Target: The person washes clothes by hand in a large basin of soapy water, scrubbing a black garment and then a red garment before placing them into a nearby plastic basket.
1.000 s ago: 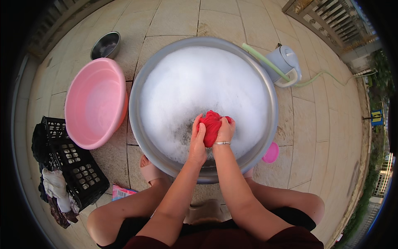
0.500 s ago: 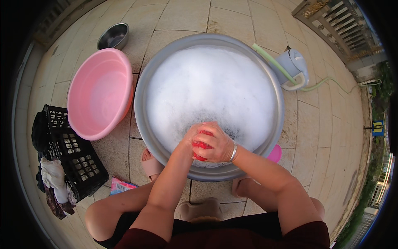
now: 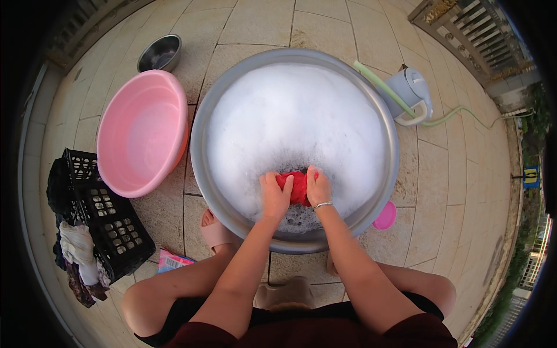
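A bunched red cloth (image 3: 299,187) is stretched between my two hands over the near part of a large round metal basin (image 3: 197,145). White suds (image 3: 290,116) fill the basin, with thinner, darker water showing around the cloth. My left hand (image 3: 274,194) is closed on the cloth's left end, thumb on top. My right hand (image 3: 318,187), with a bracelet (image 3: 322,205) at the wrist, grips its right end. The undersides of the cloth and the fingertips beneath it are hidden.
Left of the basin are a pink tub (image 3: 142,133), a small metal bowl (image 3: 159,53) and a black crate (image 3: 110,214) with clothes (image 3: 78,246) hung over it. A grey jug (image 3: 412,93) and green hose (image 3: 458,110) stand right; a pink lid-like disc (image 3: 385,216) lies by the rim.
My hands were pressed together around the balled red cloth; now they are apart, one on each end of it. They have moved slightly lower into the suds, and the cloth is spread wider.
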Demonstrator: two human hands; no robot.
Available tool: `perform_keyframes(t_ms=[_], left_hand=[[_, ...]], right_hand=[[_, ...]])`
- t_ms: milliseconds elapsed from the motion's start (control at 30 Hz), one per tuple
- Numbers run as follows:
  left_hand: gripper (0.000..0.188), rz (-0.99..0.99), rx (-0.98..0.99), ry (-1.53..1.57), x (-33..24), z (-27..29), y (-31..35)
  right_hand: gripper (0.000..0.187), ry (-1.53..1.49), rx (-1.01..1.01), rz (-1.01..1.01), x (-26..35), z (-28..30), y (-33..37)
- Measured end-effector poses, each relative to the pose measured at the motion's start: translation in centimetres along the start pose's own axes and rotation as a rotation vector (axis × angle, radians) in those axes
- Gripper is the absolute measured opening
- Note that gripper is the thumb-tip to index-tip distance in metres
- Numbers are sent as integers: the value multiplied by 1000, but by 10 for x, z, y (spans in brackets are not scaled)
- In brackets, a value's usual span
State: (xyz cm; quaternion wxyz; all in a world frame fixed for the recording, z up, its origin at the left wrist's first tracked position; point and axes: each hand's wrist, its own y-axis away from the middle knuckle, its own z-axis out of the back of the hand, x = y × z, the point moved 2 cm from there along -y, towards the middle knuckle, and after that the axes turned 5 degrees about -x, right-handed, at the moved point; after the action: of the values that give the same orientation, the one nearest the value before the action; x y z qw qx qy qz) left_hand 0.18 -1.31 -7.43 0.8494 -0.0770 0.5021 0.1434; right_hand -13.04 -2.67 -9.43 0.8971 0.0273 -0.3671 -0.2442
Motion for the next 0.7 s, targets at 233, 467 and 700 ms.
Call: perform_keyframes(t_ms=[233, 467, 700], left_hand=[[43, 312, 169, -236, 48, 16, -13], [38, 1207, 378, 790, 24, -3, -4], [17, 1055, 177, 1223, 15, 2, -4]], right_hand=[[29, 587, 505, 274, -22, -33, 27], [21, -454, 188, -214, -14, -38, 19], [41, -206, -49, 208, 52, -14, 43]])
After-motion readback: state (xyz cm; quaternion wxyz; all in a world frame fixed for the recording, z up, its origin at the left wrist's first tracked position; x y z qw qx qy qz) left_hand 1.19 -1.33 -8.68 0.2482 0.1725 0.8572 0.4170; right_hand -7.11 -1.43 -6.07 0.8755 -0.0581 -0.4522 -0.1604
